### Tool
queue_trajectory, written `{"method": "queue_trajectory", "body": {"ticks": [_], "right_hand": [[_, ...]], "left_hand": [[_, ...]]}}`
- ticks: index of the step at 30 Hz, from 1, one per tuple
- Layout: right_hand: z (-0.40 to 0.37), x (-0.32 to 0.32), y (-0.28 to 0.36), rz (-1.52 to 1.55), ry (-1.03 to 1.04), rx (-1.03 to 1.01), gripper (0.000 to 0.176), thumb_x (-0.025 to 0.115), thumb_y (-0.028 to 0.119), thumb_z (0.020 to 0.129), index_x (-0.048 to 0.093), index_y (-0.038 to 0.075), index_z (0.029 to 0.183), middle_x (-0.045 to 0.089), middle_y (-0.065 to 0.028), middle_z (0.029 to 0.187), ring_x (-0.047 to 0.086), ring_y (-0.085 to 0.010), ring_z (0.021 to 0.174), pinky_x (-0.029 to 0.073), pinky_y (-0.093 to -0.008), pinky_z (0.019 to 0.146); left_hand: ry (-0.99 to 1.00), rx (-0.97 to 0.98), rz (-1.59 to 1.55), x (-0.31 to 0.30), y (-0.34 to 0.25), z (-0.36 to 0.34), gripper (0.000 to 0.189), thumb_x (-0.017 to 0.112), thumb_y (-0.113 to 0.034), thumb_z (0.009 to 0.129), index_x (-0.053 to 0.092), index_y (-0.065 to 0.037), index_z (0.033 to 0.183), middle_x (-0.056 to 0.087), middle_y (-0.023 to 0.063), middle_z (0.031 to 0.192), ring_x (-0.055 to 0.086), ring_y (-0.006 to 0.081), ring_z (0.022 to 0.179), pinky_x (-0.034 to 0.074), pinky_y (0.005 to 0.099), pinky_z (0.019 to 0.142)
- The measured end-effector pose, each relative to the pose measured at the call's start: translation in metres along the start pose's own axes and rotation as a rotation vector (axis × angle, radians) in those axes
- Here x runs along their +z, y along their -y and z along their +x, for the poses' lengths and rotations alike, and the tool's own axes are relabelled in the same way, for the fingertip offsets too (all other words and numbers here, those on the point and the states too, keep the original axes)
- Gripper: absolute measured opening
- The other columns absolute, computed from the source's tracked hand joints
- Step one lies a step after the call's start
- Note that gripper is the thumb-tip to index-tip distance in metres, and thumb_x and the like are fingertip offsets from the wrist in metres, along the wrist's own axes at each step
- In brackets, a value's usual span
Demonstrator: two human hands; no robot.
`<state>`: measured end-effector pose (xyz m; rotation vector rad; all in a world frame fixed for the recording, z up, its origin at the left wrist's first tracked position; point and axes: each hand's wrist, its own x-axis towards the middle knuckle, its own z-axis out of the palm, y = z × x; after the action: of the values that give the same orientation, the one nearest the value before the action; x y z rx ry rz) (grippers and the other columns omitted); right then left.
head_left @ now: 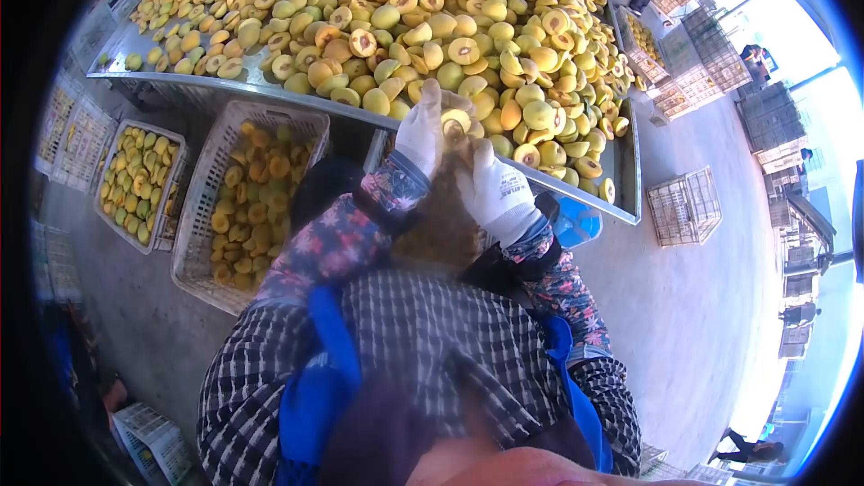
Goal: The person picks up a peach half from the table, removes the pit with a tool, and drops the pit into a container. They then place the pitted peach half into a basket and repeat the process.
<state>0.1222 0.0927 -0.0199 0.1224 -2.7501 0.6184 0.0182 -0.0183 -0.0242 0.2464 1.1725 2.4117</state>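
Currently | left hand (420, 133) gripping halved fruit (456, 121) | right hand (500, 196) just below, grip unclear

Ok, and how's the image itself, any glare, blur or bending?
Head view overall: fisheye bending, black corners, and a silver metal table with a bowed front edge; head view, upper right: daylight glare burns out the background behind stacked grey plastic crates; head view, bottom: a dark purple shape is badly blurred; head view, top: heaped yellow-green fruit halves look fairly sharp.
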Motion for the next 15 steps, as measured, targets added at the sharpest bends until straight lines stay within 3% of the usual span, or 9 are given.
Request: {"method": "queue_trajectory", "body": {"ticks": [6, 8, 11, 13, 15], "right_hand": [[-0.003, -0.009, -0.005, -0.090, 0.084, -0.076, 0.042, 0.059, 0.020, 0.088, 0.042, -0.004, 0.118, 0.063, -0.0247, 0.082, 0.062, -0.0428, 0.072, 0.050, -0.0483, 0.061], [-0.008, 0.000, -0.005, -0.067, 0.048, -0.045, 0.036, 0.060, 0.021, 0.089, 0.045, -0.001, 0.112, 0.063, -0.0214, 0.079, 0.063, -0.0390, 0.069, 0.049, -0.0462, 0.059], [-0.018, 0.023, -0.018, 0.063, -0.071, -0.075, 0.028, 0.059, 0.018, 0.091, 0.049, -0.001, 0.108, 0.063, -0.0200, 0.078, 0.062, -0.0367, 0.066, 0.049, -0.0446, 0.058], [-0.018, 0.034, -0.027, 0.182, -0.114, -0.048, 0.026, 0.057, 0.017, 0.092, 0.050, -0.002, 0.109, 0.062, -0.0205, 0.082, 0.062, -0.0342, 0.072, 0.049, -0.0427, 0.062], [-0.019, 0.047, -0.039, 0.384, -0.123, 0.053, 0.024, 0.055, 0.016, 0.094, 0.051, -0.002, 0.109, 0.061, -0.0209, 0.087, 0.061, -0.0307, 0.081, 0.049, -0.0401, 0.067]], "left_hand": [[0.095, -0.027, 0.215, -0.021, 0.009, 0.010, 0.062, 0.045, -0.059, 0.095, 0.060, 0.000, 0.092, 0.064, 0.0109, 0.086, 0.064, 0.0183, 0.071, 0.054, 0.0294, 0.066], [0.145, -0.053, 0.367, -0.027, 0.009, 0.015, 0.060, 0.045, -0.057, 0.096, 0.060, 0.000, 0.089, 0.064, 0.0089, 0.084, 0.063, 0.0170, 0.069, 0.054, 0.0293, 0.065], [0.232, -0.111, 0.503, -0.040, 0.019, 0.033, 0.057, 0.042, -0.052, 0.099, 0.060, 0.001, 0.102, 0.063, 0.0091, 0.091, 0.063, 0.0158, 0.080, 0.052, 0.0291, 0.077], [0.257, 0.236, 0.500, -0.040, 0.021, 0.029, 0.043, 0.043, -0.036, 0.102, 0.057, 0.002, 0.113, 0.062, 0.0085, 0.104, 0.057, 0.0143, 0.097, 0.046, 0.0273, 0.088], [0.277, 0.434, 0.360, -0.032, 0.024, 0.017, 0.037, 0.043, -0.027, 0.103, 0.055, 0.003, 0.121, 0.060, 0.0088, 0.113, 0.052, 0.0138, 0.108, 0.041, 0.0270, 0.096]]}}
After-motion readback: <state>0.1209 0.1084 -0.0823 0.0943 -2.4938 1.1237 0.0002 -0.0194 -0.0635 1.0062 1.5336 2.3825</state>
